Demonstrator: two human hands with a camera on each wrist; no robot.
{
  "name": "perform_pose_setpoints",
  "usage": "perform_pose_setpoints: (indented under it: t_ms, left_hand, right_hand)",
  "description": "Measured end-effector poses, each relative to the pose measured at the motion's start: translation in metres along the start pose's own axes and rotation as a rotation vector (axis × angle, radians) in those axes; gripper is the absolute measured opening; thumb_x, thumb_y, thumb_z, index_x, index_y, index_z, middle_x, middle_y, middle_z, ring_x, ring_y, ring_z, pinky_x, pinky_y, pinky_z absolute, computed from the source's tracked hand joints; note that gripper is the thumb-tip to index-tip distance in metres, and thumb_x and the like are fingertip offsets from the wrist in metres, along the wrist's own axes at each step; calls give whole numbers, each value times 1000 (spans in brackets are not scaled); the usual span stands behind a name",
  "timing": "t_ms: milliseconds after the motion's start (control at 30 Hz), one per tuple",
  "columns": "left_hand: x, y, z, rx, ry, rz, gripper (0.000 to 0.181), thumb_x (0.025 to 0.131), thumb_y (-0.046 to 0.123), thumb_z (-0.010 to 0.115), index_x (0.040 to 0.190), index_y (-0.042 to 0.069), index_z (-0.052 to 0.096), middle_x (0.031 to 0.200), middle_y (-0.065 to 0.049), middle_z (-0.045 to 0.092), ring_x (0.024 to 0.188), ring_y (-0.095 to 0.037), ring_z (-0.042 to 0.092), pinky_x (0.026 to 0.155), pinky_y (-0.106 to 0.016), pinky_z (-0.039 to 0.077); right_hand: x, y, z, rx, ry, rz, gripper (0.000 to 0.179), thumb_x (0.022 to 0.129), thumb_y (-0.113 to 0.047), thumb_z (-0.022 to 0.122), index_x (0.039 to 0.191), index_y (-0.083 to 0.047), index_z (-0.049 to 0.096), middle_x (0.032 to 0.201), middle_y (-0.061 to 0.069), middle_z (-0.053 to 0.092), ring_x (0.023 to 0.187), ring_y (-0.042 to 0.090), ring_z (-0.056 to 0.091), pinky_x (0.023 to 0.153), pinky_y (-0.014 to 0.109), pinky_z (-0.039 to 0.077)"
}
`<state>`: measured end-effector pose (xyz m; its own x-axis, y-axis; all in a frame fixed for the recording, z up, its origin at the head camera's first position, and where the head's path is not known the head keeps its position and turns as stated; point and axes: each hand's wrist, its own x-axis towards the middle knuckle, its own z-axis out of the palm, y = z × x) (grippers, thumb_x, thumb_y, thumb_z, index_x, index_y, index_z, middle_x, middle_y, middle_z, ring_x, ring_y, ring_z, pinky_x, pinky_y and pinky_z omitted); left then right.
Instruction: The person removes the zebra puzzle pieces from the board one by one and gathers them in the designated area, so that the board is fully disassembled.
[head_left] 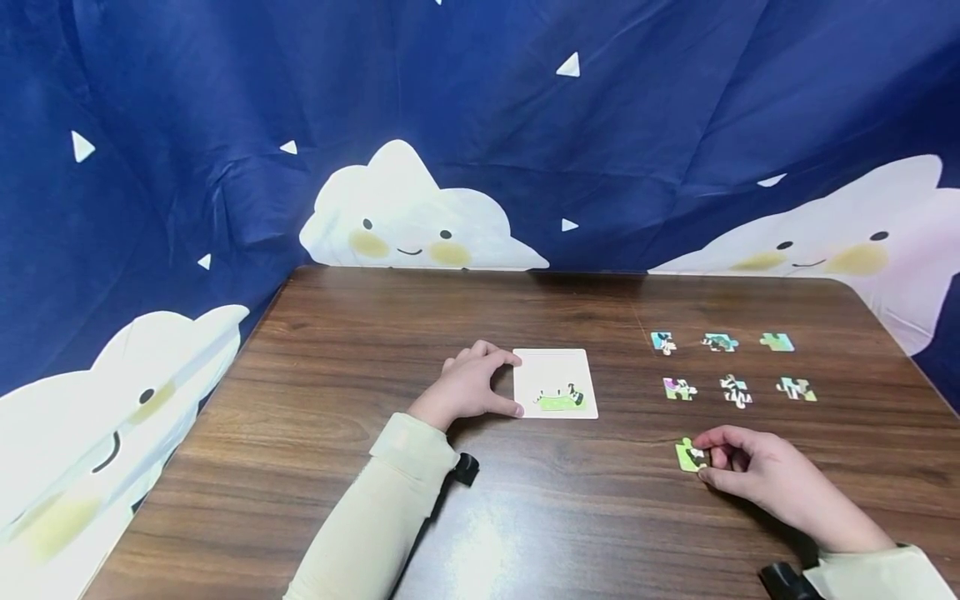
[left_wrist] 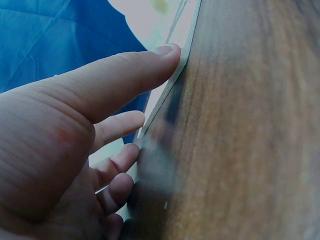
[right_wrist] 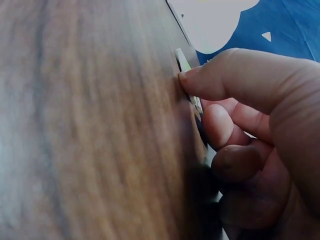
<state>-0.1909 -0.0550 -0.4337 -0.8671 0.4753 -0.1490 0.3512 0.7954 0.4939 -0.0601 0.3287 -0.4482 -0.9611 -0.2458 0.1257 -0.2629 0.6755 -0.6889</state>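
A white square puzzle board (head_left: 555, 371) lies on the wooden table, with a green puzzle piece (head_left: 553, 403) along its lower part. At the board's left side, my left hand (head_left: 471, 385) touches it, index fingertip by the upper corner and thumb by the lower. In the left wrist view the thumb (left_wrist: 135, 70) is straight against the board's edge. My right hand (head_left: 757, 467) pinches a green puzzle piece (head_left: 686, 456) with black and white print between thumb and index finger, low over the table. The right wrist view shows that piece (right_wrist: 183, 61) edge-on, partly hidden by the thumb.
Several loose puzzle pieces lie in two rows at the right of the table, among them a black-and-white piece (head_left: 737, 390) and a green-blue piece (head_left: 777, 342). A blue curtain (head_left: 480, 100) with white clouds hangs behind the table's far edge.
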Motion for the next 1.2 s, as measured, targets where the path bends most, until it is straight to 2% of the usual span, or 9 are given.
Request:
perform_pose_setpoints:
  t_ms: [133, 300, 567, 700, 1033, 1200]
  left_hand:
    - [0, 0, 0, -1, 1, 2, 73, 74, 47, 86, 139, 30, 57, 136, -3, 48, 120, -27, 46, 98, -46, 32]
    - [-1, 1, 0, -1, -5, 1, 73, 74, 47, 85, 139, 30, 57, 139, -3, 47, 124, -25, 44, 97, -46, 32]
    - [-2, 2, -2, -2, -8, 2, 73, 74, 48, 85, 139, 30, 56, 139, -3, 47, 125, -25, 43, 97, -46, 32]
    - [-2, 2, -1, 2, -3, 4, 73, 74, 49, 85, 138, 30, 56, 140, -3, 47, 125, -25, 44, 97, -47, 32]
    - [-3, 2, -2, -13, -5, 3, 73, 74, 47, 85, 138, 29, 57, 138, -4, 47, 123, -27, 44, 99, -48, 31]
    - [-3, 3, -2, -26, -9, -1, 73, 74, 46, 86, 138, 29, 57, 138, -4, 46, 123, -27, 44, 100, -49, 29]
  right_hand:
    - [-1, 0, 0, 11, 25, -26, 28, 76, 2, 81, 99, -8, 68, 74, -13, 52, 62, 1, 45, 53, 23, 34]
    - [0, -2, 4, 42, 99, -69, 33, 74, 7, 80, 98, -11, 67, 73, -10, 53, 61, 4, 47, 54, 24, 34]
    - [9, -20, 11, 10, 177, -77, 27, 76, 3, 81, 93, -13, 67, 73, -11, 54, 62, 3, 47, 55, 21, 35]
    - [17, -28, 18, 2, 184, -96, 25, 77, 1, 82, 92, -13, 67, 73, -12, 54, 62, 3, 47, 56, 20, 36]
    - [44, -53, 42, -46, 164, -205, 26, 77, -5, 83, 97, -14, 70, 82, -11, 58, 65, 6, 49, 60, 18, 38]
    - [57, -62, 53, -60, 142, -200, 25, 78, -7, 82, 100, -13, 71, 85, -9, 58, 69, 7, 50, 63, 20, 40]
